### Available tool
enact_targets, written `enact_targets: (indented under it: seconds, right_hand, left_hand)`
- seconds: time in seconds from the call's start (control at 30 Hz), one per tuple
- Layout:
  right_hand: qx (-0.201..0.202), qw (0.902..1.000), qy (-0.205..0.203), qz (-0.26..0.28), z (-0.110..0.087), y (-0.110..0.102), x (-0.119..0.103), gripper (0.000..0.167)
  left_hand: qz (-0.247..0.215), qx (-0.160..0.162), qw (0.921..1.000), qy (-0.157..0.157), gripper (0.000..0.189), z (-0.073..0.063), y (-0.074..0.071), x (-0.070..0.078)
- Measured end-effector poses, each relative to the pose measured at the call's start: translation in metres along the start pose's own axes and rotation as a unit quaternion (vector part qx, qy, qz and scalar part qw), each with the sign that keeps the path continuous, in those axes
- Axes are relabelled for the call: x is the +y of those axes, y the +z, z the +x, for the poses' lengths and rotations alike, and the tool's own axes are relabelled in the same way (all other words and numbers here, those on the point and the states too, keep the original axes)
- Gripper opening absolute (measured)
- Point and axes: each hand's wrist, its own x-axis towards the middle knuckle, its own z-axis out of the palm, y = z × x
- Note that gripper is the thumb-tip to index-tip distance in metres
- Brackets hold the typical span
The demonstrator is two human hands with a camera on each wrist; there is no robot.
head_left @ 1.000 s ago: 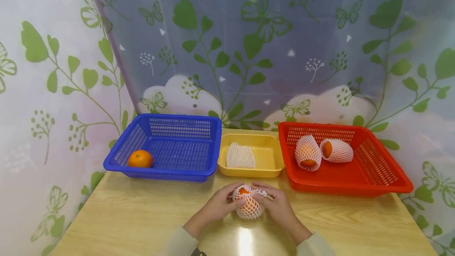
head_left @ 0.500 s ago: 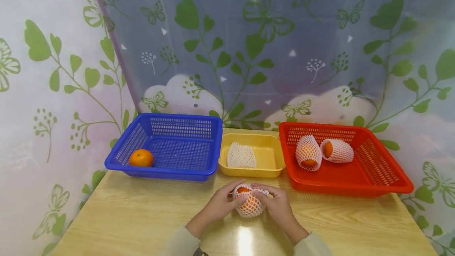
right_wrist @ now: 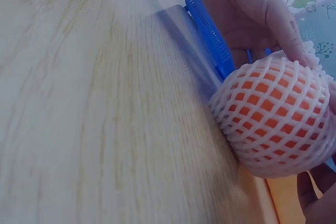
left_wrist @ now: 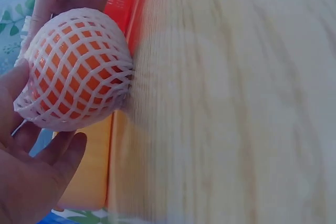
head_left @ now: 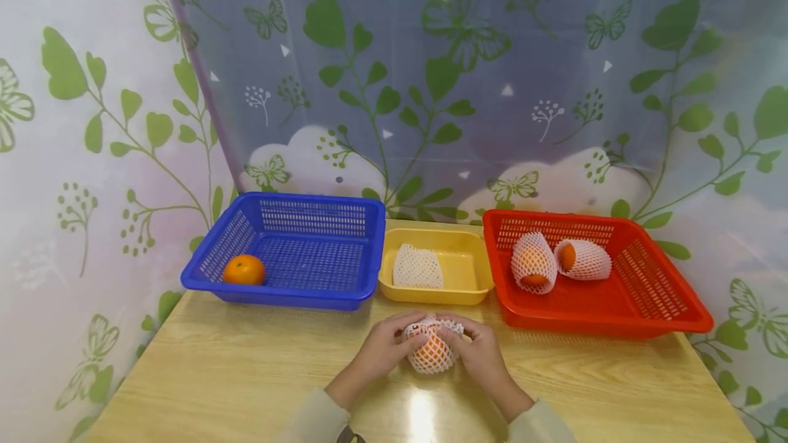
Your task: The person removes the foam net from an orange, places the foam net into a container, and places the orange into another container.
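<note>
An orange [head_left: 432,353] in a white foam net sleeve [left_wrist: 79,69] is between both hands at the table's front middle. My left hand [head_left: 383,347] holds it from the left, thumb on the near side of the net and fingers behind. From the right, my right hand [head_left: 479,351] pinches the sleeve's bunched upper edge with thumb and fingers. The net covers nearly all of the fruit, with orange skin showing through its diamond holes in both wrist views [right_wrist: 278,114]. The sleeve's far side is hidden by the fingers.
Behind the hands, a yellow tray [head_left: 470,272] holds a flat foam net sleeve [head_left: 417,268]. A blue basket [head_left: 308,298] at left has one bare orange [head_left: 244,270]. In the red basket [head_left: 591,316] at right lie two netted oranges [head_left: 533,264]. A patterned curtain [head_left: 394,87] hangs behind.
The net's upper edge has come over the bare patch at the orange's top, so less skin shows there. Both hands stay in nearly the same place, still gripping.
</note>
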Motion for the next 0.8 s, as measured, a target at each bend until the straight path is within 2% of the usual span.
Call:
enact_targets:
  seconds: [0.1,0.2,0.33,0.43,0.6,0.8]
  right_hand:
    - [-0.01,0.9999,0.008,0.001,-0.0002,-0.0002,0.0007,0.032]
    - [-0.04,0.999,0.021,0.007,0.0005,0.0009,0.0007,0.042]
    - [-0.092,0.9947,0.042,0.018,0.0029,0.0045,-0.0017,0.056]
    - [-0.105,0.9926,0.057,0.025,0.0037,0.0063,-0.0031,0.06]
    - [-0.084,0.9935,0.073,0.024,0.0015,0.0069,0.0005,0.05]
    - [-0.057,0.9948,0.079,0.028,-0.0009,0.007,0.0016,0.044]
  left_hand:
    - [0.015,0.031,0.9994,0.005,0.04,0.0006,0.0009,0.0013]
    - [0.015,0.068,0.9975,0.003,0.031,0.0021,0.0019,0.003]
    - [-0.003,0.116,0.9932,-0.009,0.024,0.0042,0.0038,0.0031]
    - [-0.015,0.137,0.9903,-0.018,0.022,0.0049,0.0053,0.0016]
    - [-0.021,0.138,0.99,-0.022,0.022,0.0036,0.0051,0.0007]
    - [-0.031,0.116,0.9927,-0.016,0.027,0.0022,0.0026,0.0002]
